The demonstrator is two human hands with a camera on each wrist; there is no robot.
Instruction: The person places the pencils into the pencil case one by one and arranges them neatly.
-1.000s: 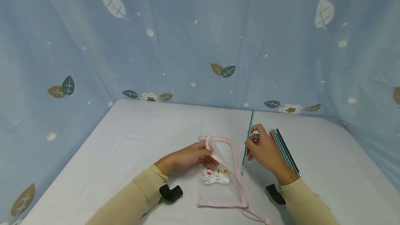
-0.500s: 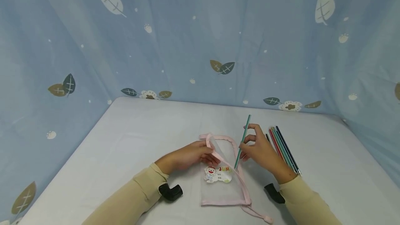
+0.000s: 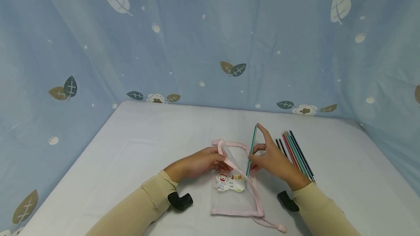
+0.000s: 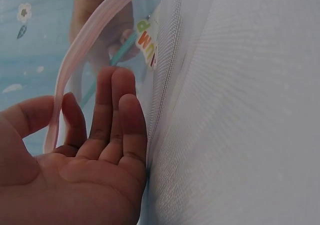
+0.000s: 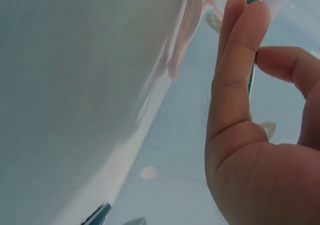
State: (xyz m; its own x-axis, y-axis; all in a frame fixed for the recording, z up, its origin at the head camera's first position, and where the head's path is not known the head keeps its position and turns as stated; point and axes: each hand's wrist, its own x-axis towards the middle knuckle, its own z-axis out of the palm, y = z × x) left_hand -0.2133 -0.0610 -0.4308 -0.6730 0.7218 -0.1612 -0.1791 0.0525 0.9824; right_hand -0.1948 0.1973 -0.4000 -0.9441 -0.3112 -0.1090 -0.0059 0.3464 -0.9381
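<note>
1. Left hand: thumb and index finger pinch the pink trim of the pouch; the remaining fingers extend, slightly bent, behind the raised edge.
2. Right hand: thumb and opposing fingers pinch the green pencil; the index finger extends up to its top end.
3. Green pencil: tilted steeply, top end leaning away from the wearer, lower end at the raised trim of the pouch. Depth of entry, if any, cannot be determined.
4. Pouch: translucent mesh with pink edging, positioned on the desk between the hands. A printed label reads "JUM" in part; a pink strap extends from the near right corner.
5. Pencil group: black, red, green and dark blue, lying side by side on the desk, right of the pouch, partly behind the right hand.
6. Backdrop: blue fabric with a leaf print, beyond the desk.
</note>
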